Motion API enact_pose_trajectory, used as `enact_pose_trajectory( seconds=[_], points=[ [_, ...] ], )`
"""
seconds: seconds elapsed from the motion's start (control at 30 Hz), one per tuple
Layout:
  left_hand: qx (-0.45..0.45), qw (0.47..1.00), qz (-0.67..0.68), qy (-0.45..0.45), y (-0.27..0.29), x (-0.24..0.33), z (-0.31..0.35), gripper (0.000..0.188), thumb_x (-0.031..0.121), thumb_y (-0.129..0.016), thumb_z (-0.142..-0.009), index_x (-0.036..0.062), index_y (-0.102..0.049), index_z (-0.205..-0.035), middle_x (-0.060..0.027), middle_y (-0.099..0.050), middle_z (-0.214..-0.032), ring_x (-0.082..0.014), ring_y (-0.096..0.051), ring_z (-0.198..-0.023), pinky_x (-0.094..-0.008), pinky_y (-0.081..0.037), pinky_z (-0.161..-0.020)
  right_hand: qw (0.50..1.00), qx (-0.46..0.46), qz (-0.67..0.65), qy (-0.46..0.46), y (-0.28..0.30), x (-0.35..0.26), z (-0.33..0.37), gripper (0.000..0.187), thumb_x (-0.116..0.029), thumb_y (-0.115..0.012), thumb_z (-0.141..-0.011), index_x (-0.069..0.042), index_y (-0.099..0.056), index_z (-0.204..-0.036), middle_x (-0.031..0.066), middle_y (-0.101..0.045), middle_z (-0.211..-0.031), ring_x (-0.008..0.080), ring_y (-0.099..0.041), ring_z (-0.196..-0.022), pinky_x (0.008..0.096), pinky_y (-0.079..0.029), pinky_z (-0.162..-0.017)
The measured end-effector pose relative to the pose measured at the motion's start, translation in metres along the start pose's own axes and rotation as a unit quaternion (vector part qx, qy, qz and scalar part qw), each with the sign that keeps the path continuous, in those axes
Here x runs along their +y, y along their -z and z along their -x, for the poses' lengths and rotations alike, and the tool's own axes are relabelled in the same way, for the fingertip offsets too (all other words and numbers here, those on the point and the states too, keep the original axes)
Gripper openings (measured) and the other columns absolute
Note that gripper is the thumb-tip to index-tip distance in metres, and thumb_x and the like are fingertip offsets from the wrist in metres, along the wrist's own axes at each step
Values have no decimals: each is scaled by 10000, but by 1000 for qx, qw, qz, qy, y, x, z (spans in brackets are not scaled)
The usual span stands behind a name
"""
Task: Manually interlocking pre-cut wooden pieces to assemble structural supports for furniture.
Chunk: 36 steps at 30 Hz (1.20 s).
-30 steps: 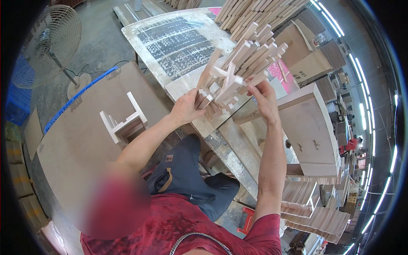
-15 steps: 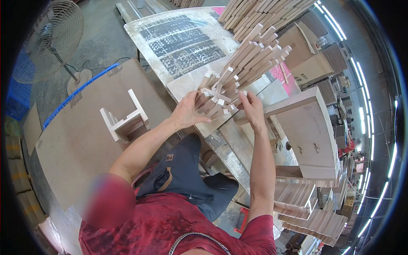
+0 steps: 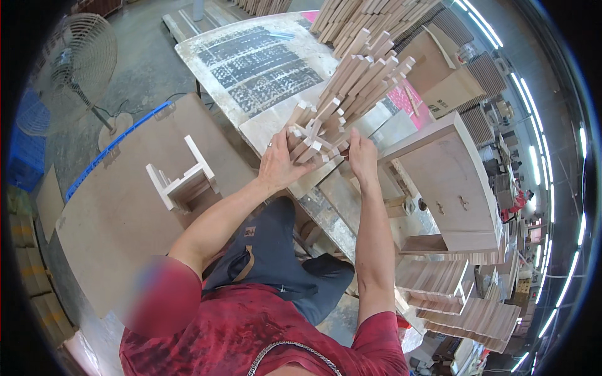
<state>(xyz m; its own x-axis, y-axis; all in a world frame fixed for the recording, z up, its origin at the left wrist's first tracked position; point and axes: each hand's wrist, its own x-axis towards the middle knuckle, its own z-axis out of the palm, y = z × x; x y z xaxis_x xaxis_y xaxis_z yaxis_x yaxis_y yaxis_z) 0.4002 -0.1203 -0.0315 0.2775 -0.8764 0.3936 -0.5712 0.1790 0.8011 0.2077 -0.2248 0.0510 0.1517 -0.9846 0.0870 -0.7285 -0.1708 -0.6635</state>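
A cluster of square wooden sticks stands on end in front of me, on a board at the near edge of the worktable. On the cluster's left side, my left hand is closed around several sticks, its thumb across the front. My right hand grips at the right side with curled fingers; the sticks partly hide its fingertips. Several pale stick ends lean and cross between the two hands. Behind them the longer sticks stand more tightly packed.
To my left, a brown board-topped table carries a small wooden frame. A large wooden panel assembly stands close to my right forearm. Past the worktable are cardboard boxes and more sticks. A floor fan is at far left.
My right hand has come closer to the left hand, with its fingers more curled. My left thumb has moved in against the front sticks. The whole view has shifted slightly.
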Motion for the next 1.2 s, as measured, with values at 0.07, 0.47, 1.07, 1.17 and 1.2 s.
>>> enact_pose_trajectory(
  seconds=[0.07, 0.47, 1.07, 1.17, 1.2],
  points=[
    [59, 998, -25, 16, -16, -8, 1, 947, 415, -860, -769, -54, -345, -1409, -306, -567, -1211, -463, -626, -1089, -501, -522, -924, 998, 26, 49, 38, -4, -2, -3, 629, -467, -389, -1091, 47, -713, -927, 251, -704, -766, 428, -719, -829, 499, -519, -792],
    [-34, 989, 143, 14, -21, -55, -9, 749, 191, -882, -831, -78, -436, -1369, -222, -553, -1325, -334, -608, -1207, -456, -501, -1019, 979, 108, -3, 172, 98, -5, 219, 90, -100, -697, -882, -20, -676, -919, 168, -686, -870, 370, -667, -814, 438, -562, -758],
    [-45, 888, -454, 51, 239, -18, 42, 718, 312, -882, -789, -24, -584, -1350, -247, -616, -1323, -412, -573, -1263, -477, -467, -1071, 871, 294, 375, -118, 387, 157, 399, 212, -161, -812, -737, -74, -734, -914, 133, -720, -926, 351, -664, -897, 438, -525, -825],
    [-123, 905, -405, 43, 325, -119, 86, 709, 366, -892, -767, 0, -640, -1320, -249, -672, -1269, -403, -631, -1194, -471, -508, -1019, 871, 304, 342, -179, 353, 97, 398, 348, -176, -843, -807, 2, -730, -1084, 114, -707, -952, 218, -668, -893, 349, -521, -816],
    [-163, 907, -373, 109, 289, -91, 81, 665, 391, -892, -765, 22, -678, -1275, -235, -688, -1232, -389, -647, -1167, -468, -511, -1008, 905, 310, 246, -155, 334, 77, 409, 393, -150, -850, -804, 36, -709, -1121, 106, -701, -1036, 214, -656, -935, 347, -520, -849]
  ],
)
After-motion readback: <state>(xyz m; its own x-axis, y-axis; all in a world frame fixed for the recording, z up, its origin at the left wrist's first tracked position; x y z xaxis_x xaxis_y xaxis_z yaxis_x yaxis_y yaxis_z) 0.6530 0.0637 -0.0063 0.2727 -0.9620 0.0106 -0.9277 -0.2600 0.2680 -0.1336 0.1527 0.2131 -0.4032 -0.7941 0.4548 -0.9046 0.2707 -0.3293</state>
